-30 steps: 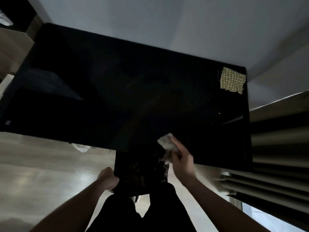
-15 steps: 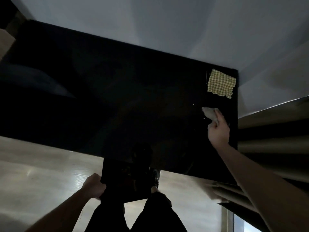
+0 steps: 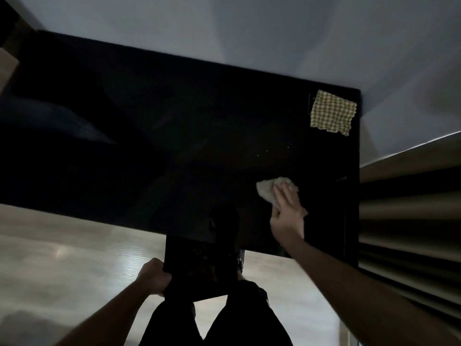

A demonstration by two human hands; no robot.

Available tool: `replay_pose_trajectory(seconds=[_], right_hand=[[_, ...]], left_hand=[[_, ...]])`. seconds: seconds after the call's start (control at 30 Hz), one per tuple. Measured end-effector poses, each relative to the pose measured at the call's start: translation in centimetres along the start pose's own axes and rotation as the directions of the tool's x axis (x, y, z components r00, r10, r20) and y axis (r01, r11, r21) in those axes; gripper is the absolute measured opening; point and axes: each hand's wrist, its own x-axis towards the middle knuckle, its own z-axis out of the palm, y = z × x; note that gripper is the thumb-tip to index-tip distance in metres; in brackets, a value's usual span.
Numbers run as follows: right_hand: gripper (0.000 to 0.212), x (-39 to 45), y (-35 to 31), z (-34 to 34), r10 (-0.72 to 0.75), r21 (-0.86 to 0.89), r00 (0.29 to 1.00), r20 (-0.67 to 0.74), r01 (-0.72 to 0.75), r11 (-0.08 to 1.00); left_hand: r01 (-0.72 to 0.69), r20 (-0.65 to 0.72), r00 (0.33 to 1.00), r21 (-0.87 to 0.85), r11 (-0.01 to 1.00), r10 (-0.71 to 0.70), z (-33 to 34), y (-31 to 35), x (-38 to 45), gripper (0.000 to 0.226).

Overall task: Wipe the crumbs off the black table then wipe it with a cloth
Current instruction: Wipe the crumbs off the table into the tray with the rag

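The black table [image 3: 154, 136] fills the middle of the view. My right hand [image 3: 287, 216] presses a crumpled pale tissue [image 3: 267, 189] flat on its right part, fingers laid over the wad. A few pale crumbs [image 3: 267, 151] dot the top just beyond the tissue. A yellow checked cloth [image 3: 333, 114] lies flat in the far right corner. My left hand [image 3: 154, 277] grips the left edge of a dark tray [image 3: 199, 268] held just under the table's near edge.
A pale wall runs behind the table. Ribbed curtains [image 3: 409, 221] hang close on the right. Light wood floor [image 3: 74, 250] lies below the near edge, with my dark-trousered legs [image 3: 217, 320] beneath the tray.
My right hand has dragged the tissue from near the checked cloth back toward the near edge, after first reaching out from the tray. The left hand keeps the tray in place.
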Motion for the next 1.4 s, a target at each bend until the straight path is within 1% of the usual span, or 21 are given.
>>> replay_pose_trajectory(seconds=[0.13,0.2,0.27,0.33,0.37,0.43,0.47,0.6,0.7,0.77,0.9,0.93,1.0,1.07,1.13,1.23,1.3,1.4], right_hand=[[0.071,-7.1,-4.2,2.9,-0.078,0.153,0.990,0.114,0.060,0.986],[0.072,-10.4,-6.0,4.2,-0.106,0.243,0.977,0.183,0.060,0.968],[0.075,-13.0,-8.2,4.7,-0.151,0.333,0.946,0.286,0.050,0.941],[0.076,-15.1,-10.4,4.5,-0.206,0.410,0.894,0.397,0.028,0.912],[0.076,-15.7,-11.2,4.3,-0.233,0.442,0.872,0.432,0.020,0.897],[0.075,-15.8,-12.2,3.5,-0.256,0.492,0.857,0.447,0.003,0.870],[0.074,-15.3,-12.3,3.0,-0.248,0.509,0.867,0.433,-0.009,0.860],[0.061,-9.7,-11.1,0.1,-0.127,0.535,0.947,0.294,-0.053,0.843],[0.067,-3.1,-8.1,-2.4,-0.060,0.492,0.987,0.151,-0.022,0.870],[0.068,1.3,-5.9,-4.1,-0.020,0.467,0.998,0.065,-0.013,0.884],[0.059,9.2,-2.3,-6.5,0.122,0.317,0.992,-0.035,-0.105,0.943],[0.056,10.9,-1.5,-6.8,0.133,0.281,0.990,-0.049,-0.114,0.953],[0.052,13.7,-0.2,-6.7,0.139,0.222,0.990,-0.034,-0.128,0.967],[0.053,15.6,0.6,-5.7,0.117,0.119,0.993,0.031,-0.120,0.986],[0.056,16.9,0.6,-4.3,0.083,-0.005,0.992,0.091,-0.083,0.997],[0.063,17.0,-0.9,-2.5,0.070,-0.163,0.991,0.114,-0.051,0.985],[0.066,15.5,-3.1,-1.7,0.014,-0.204,0.993,0.114,0.009,0.979],[0.062,11.4,-6.6,-0.2,-0.152,-0.154,0.983,0.099,0.166,0.974]], left_hand=[[-0.027,0.002,1.000,0.020,0.999,0.027,-0.2,0.8,-1.1,0.025],[-0.020,0.008,1.000,0.027,0.999,0.019,-0.4,1.1,-1.4,0.025],[-0.023,0.006,1.000,0.045,0.999,0.022,-0.5,1.1,-1.5,0.026],[-0.026,0.017,1.000,0.081,0.996,0.025,-0.7,0.9,-1.4,0.027],[-0.022,0.015,1.000,0.109,0.994,0.021,-0.7,0.8,-1.2,0.025],[-0.021,0.002,1.000,0.138,0.990,0.021,-0.7,0.7,-1.2,0.016],[-0.027,-0.005,1.000,0.149,0.988,0.028,-0.7,0.7,-1.3,0.014],[-0.027,-0.026,0.999,0.174,0.984,0.032,-0.6,0.7,-1.2,0.021],[-0.025,-0.044,0.998,0.150,0.988,0.032,-0.6,0.7,-1.2,0.024],[-0.014,-0.031,0.999,0.122,0.992,0.018,-0.6,0.8,-1.2,0.024],[0.017,0.000,1.000,0.033,0.999,-0.017,-0.8,0.8,-0.8,0.015],[0.028,0.005,1.000,0.012,1.000,-0.028,-0.7,0.8,-0.6,0.015],[0.040,0.011,0.999,-0.013,0.999,-0.040,-0.5,0.6,-0.2,0.015],[0.047,0.018,0.999,-0.036,0.998,-0.046,-0.3,0.5,0.0,0.016],[0.053,0.008,0.999,-0.059,0.997,-0.052,-0.2,0.6,0.0,0.020],[0.049,0.000,0.999,-0.070,0.996,-0.050,0.0,0.3,0.0,0.026],[0.047,0.001,0.999,-0.089,0.995,-0.047,0.0,0.0,0.3,0.029],[0.045,-0.006,0.999,-0.094,0.995,-0.046,-0.1,0.3,0.1,0.026]])
